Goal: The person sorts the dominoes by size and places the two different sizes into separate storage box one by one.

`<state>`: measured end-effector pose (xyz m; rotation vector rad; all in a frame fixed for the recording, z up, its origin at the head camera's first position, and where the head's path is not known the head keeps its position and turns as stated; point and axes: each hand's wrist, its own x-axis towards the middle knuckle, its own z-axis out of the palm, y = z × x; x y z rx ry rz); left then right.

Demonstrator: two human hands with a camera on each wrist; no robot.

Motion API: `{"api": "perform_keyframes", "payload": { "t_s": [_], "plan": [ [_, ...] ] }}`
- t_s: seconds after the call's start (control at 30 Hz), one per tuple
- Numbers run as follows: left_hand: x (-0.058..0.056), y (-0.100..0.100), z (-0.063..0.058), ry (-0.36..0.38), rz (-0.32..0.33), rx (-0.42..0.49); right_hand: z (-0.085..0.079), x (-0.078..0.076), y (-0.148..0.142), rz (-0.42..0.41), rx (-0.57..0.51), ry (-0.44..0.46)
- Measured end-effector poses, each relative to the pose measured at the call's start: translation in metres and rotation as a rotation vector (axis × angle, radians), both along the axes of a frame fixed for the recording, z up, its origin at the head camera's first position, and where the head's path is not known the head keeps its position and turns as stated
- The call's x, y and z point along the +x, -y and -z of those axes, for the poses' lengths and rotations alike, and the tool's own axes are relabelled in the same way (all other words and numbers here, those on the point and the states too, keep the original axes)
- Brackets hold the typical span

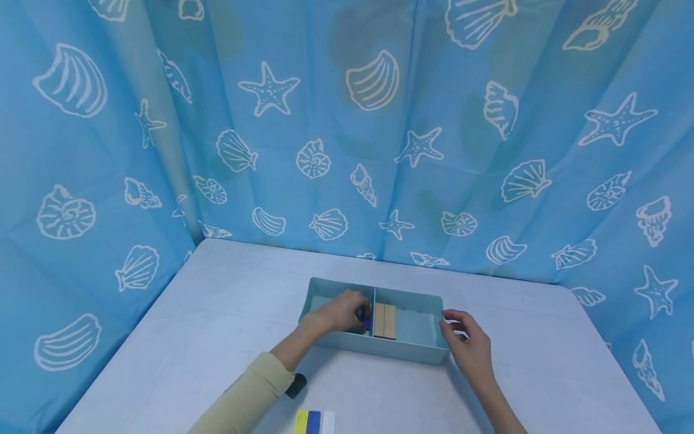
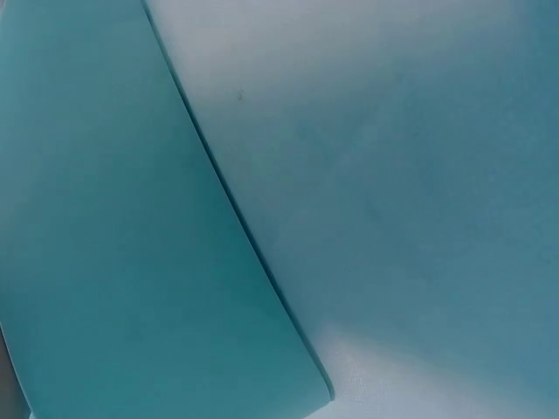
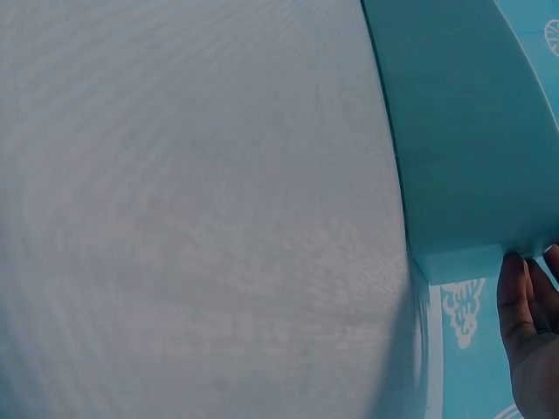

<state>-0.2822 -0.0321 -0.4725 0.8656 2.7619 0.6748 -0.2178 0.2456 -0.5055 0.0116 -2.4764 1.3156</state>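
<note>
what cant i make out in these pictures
- Head view: purple item, partly hidden by the left hand.
- Head view: yellow, blue and white pieces, cut off by bottom edge.
- Left wrist view: contents of the tray, hidden by its wall.
- Right wrist view: right hand, cut off by right edge.

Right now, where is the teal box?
In the head view, the teal box sits on the white table, below and slightly right of centre, with the left hand inside its left compartment and the right hand at its right end.
</note>
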Motion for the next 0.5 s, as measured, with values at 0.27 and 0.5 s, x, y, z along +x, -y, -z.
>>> {"api": "perform_keyframes", "payload": {
  "t_s": [0.27, 0.5],
  "plan": [
    [-0.0031, -0.0007, 0.0028, 0.028, -0.005, 0.027, -0.0009, -0.0008, -0.0009, -0.011, -0.012, -0.005],
    [-0.002, -0.0002, 0.0039, 0.031, -0.006, 0.021, 0.0007, -0.0009, -0.0008, -0.008, -0.014, 0.018]
  ]
}}
